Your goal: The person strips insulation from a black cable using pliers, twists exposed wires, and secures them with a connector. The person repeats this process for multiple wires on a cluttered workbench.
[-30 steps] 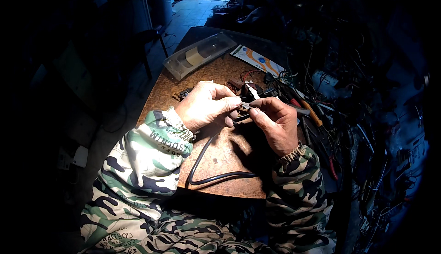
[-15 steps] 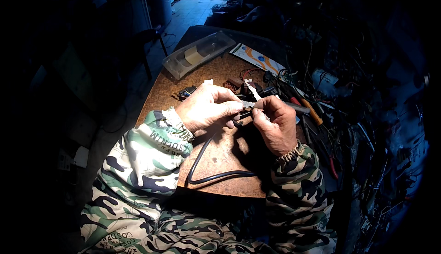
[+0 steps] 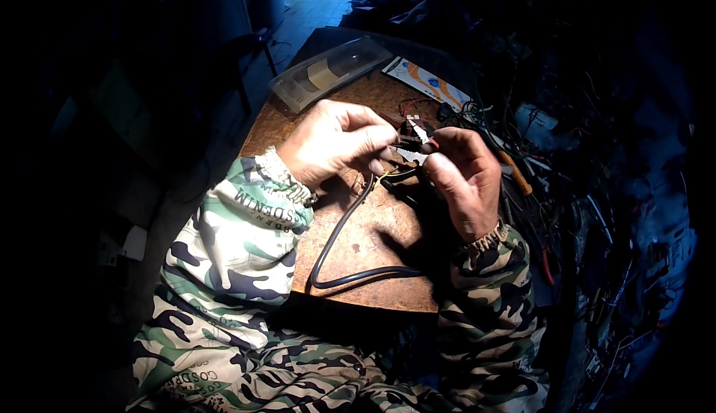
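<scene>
My left hand (image 3: 339, 144) is closed, thumb and forefinger pinched together. Its lower fingers are at the upper end of a black cable (image 3: 339, 230), where thin yellowish wires (image 3: 383, 179) come out. What lies between the fingertips is mostly hidden. My right hand (image 3: 468, 182) is curled, with a gap between thumb and forefinger and nothing clearly held. Between the two hands show the spread, toothed silver jaws of pliers (image 3: 409, 155), their handles hidden behind my right hand. From my left hand the cable runs down, then bends right along the near table edge.
On the brown table (image 3: 358, 245) a clear plastic tray (image 3: 358, 58) stands at the back, beside a white and orange printed card (image 3: 429, 83). Along the right lie a yellow-orange handled tool (image 3: 514, 173), a red-handled tool (image 3: 547, 264) and tangled wires.
My right hand has drawn away to the right from my left, and its pinch has opened. Yellowish wires now show below my left hand. The whole view has shifted slightly.
</scene>
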A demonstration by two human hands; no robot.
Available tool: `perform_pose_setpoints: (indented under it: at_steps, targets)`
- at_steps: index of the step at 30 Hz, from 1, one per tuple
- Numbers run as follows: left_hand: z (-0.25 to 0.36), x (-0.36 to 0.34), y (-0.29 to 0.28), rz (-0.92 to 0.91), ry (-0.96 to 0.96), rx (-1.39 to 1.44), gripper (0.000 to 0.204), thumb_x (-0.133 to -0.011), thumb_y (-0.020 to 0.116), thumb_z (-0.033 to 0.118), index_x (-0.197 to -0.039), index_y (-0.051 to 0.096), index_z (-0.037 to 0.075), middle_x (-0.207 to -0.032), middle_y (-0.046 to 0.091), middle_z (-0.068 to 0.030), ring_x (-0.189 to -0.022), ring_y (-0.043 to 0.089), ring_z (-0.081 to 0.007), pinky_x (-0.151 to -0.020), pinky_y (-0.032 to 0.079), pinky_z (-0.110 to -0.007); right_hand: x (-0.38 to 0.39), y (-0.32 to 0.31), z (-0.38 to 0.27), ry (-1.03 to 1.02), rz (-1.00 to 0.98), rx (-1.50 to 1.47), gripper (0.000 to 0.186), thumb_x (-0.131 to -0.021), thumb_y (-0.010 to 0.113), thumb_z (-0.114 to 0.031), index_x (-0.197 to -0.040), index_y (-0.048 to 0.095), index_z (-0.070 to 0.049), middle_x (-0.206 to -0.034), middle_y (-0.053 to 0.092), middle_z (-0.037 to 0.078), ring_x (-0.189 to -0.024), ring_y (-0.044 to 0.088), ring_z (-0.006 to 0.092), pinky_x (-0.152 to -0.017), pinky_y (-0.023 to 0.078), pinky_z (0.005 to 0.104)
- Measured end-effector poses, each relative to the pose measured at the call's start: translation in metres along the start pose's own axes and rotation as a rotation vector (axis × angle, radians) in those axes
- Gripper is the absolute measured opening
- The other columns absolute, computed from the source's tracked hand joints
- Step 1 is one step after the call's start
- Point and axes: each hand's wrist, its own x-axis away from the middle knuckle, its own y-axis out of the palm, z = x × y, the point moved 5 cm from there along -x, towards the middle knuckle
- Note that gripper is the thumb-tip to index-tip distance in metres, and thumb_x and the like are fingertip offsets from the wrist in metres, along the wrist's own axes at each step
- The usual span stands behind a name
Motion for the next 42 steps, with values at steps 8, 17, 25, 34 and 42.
perform_pose_setpoints:
  at_steps: [8, 17, 25, 34, 42]
  targets:
    - [0.027, 0.010, -0.066, 0.411, 0.275, 0.285, 0.027, -0.099, 0.066, 0.028, -0.105, 0.069, 0.002, -0.087, 0.068, -0.0033, -0.068, 0.065, -0.0082, -0.062, 0.061, -0.024, -0.013, -0.004, 0.002, 0.175, -0.231, 0.539, 0.014, -0.089, 0.069, -0.006, -0.086, 0.067, 0.007, -0.071, 0.067, 0.010, -0.066, 0.063, 0.0126, -0.059, 0.049, 0.0277]
    - [0.030, 0.019, -0.100, 0.571, 0.466, 0.456, 0.020, -0.095, 0.070, 0.023, -0.103, 0.067, 0.005, -0.096, 0.072, -0.0094, -0.070, 0.069, -0.0126, -0.064, 0.061, -0.028, -0.042, 0.079, -0.011, -0.092, -0.488, 0.880, 0.018, -0.083, 0.071, -0.016, -0.087, 0.068, 0.001, -0.078, 0.068, 0.019, -0.076, 0.071, 0.0353, -0.071, 0.056, 0.0413]
    - [0.022, 0.009, -0.087, 0.451, 0.438, 0.440, 0.020, -0.098, 0.065, 0.024, -0.105, 0.061, 0.006, -0.102, 0.070, -0.0120, -0.077, 0.071, -0.0163, -0.069, 0.061, -0.030, -0.034, 0.099, 0.030, -0.331, -0.373, 1.039, 0.014, -0.082, 0.072, -0.015, -0.088, 0.070, -0.003, -0.086, 0.063, 0.018, -0.086, 0.064, 0.0367, -0.074, 0.053, 0.0479]
    - [0.018, 0.002, -0.044, 0.356, 0.345, 0.038, 0.025, -0.100, 0.064, 0.021, -0.108, 0.060, -0.002, -0.095, 0.070, -0.0111, -0.080, 0.068, -0.0123, -0.072, 0.056, -0.026, -0.018, 0.044, 0.015, 0.258, -0.102, 0.081, 0.011, -0.088, 0.059, 0.001, -0.097, 0.061, 0.005, -0.081, 0.065, 0.003, -0.065, 0.059, 0.0084, -0.059, 0.048, 0.0220]
    - [0.005, -0.001, -0.022, 0.206, 0.195, 0.068, 0.022, -0.099, 0.066, 0.018, -0.110, 0.064, -0.002, -0.094, 0.071, -0.0106, -0.077, 0.066, -0.0110, -0.072, 0.056, -0.026, -0.013, 0.022, 0.022, 0.311, -0.011, -0.238, 0.010, -0.092, 0.068, -0.003, -0.097, 0.061, 0.003, -0.081, 0.063, 0.005, -0.064, 0.058, 0.0089, -0.054, 0.046, 0.0216]
